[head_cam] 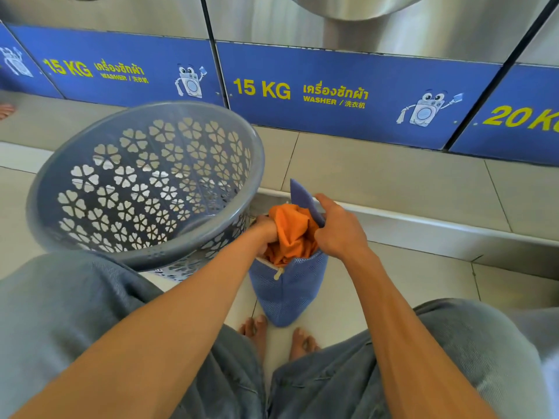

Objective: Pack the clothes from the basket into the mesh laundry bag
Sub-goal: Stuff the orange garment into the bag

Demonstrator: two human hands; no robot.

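A blue mesh laundry bag stands upright on the floor between my knees. An orange garment bulges out of its open top. My left hand is closed on the orange cloth at the bag's left side. My right hand grips the bag's raised blue flap and rim on the right. The grey plastic basket with flower-shaped holes tilts toward me at the left; I see no clothes inside it.
Blue-panelled washers marked 15 KG and 20 KG line the wall ahead on a raised tiled step. My bare feet rest just below the bag. Another person's foot shows at the far left.
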